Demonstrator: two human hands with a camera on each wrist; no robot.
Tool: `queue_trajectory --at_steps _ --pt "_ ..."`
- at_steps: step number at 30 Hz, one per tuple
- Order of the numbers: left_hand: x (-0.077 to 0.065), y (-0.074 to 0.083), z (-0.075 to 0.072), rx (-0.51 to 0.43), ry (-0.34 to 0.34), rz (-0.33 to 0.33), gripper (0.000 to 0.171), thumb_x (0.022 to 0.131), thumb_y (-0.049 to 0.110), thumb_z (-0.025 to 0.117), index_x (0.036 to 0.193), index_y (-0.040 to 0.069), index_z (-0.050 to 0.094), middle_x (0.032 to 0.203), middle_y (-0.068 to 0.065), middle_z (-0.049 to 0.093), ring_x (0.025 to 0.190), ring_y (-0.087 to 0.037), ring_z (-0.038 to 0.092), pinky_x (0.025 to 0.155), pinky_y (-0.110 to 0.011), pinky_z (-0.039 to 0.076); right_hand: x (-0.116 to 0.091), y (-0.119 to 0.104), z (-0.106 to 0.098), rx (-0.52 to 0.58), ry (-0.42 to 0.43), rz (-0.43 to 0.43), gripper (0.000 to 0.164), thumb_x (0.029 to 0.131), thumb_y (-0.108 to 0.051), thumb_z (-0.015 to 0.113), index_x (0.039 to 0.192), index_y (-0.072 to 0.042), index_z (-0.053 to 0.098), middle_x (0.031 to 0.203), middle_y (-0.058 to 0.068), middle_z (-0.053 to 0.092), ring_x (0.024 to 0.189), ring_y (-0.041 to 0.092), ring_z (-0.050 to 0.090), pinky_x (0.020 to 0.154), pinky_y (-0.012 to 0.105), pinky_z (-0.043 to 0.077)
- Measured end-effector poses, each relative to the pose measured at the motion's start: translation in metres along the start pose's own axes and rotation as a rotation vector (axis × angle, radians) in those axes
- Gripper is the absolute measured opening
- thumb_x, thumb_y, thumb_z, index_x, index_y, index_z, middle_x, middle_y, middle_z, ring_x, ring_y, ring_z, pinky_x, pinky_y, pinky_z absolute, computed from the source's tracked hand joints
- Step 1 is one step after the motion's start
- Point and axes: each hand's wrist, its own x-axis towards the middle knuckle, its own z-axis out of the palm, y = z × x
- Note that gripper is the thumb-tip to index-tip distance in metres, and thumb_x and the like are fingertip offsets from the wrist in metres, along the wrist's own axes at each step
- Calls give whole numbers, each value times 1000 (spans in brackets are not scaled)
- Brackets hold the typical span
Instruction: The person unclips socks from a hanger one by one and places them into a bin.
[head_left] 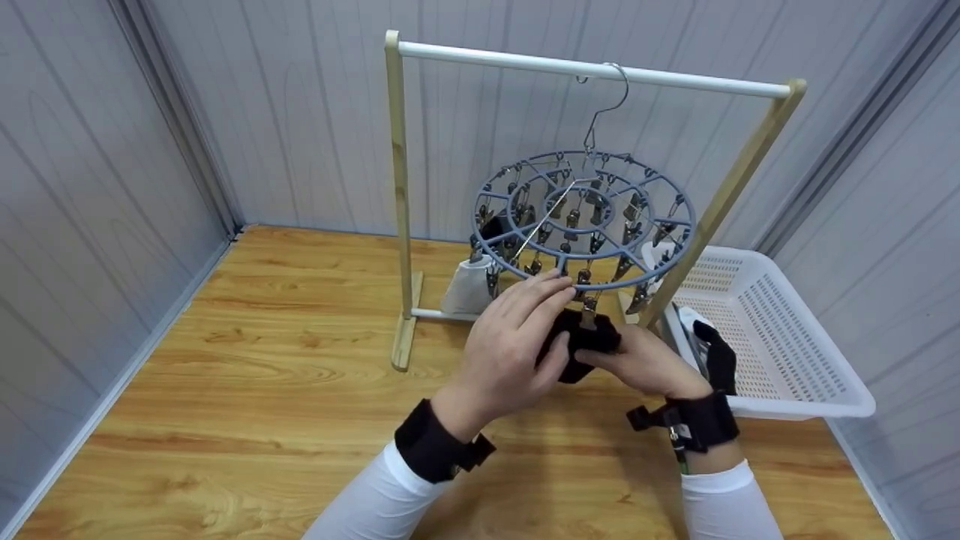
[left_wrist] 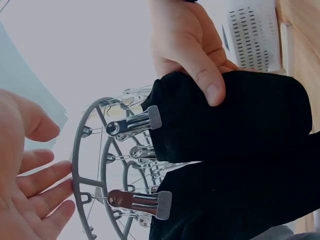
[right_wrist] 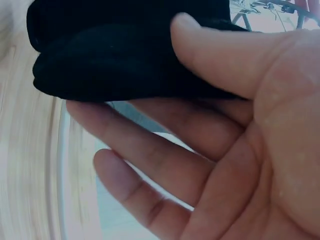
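Black cloth (head_left: 576, 341) is suspended at the near edge of a round grey clip hanger (head_left: 615, 285), its top caught in a metal clip (head_left: 589, 311) and its side pinched between the thumb and fingers of the right hand (head_left: 656, 364). By the left hand (head_left: 514, 352) nothing is gripped: its fingers are extended and spread a little, with fingertips rested against the hanger's outer rim and the thumb held apart from them. From the left wrist, a second length of black cloth (left_wrist: 230, 192) is seen alongside the first, held by a neighbouring clip (left_wrist: 140, 202). White cloth (head_left: 466, 289) is hung from the hanger's left side, partly hidden behind the left hand. The hanger is carried by a wire hook (head_left: 625, 90) on the white rod (head_left: 510, 61) of a small rack, which is framed by wooden posts (head_left: 399, 165) and stood on a wood-grain tabletop (head_left: 247, 360). At right, just beside the rack, a white perforated basket (head_left: 802, 409) is placed, with a black garment (head_left: 718, 360) laid along its near left side. Both forearms are covered by white sleeves (head_left: 379, 491), and both wrists are wrapped in black straps (head_left: 427, 442).
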Motion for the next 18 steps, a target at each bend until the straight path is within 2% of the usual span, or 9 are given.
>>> queue_trajectory --at_steps 6,13,18 --pt "1 0 -1 -11 44 31 41 98 8 72 137 -4 71 140 -19 71 140 -33 65 123 -42 47 0 -3 1 2 30 11 36 108 -39 76 134 -15 82 107 -1 84 82 16 72 80 39 58" --pt "3 0 -2 -7 128 28 33 91 3 78 125 -2 77 125 -15 75 127 -31 71 116 -39 53 0 -6 2 -35 33 -17 31 108 -35 75 130 -14 84 106 0 83 96 20 78 88 48 62" --pt "1 0 0 27 104 15 31 93 8 79 124 1 78 121 -10 75 112 -26 73 102 -38 60 1 -8 3 -22 8 -39 35 109 -41 74 131 -16 83 104 -1 83 92 21 78 86 45 62"
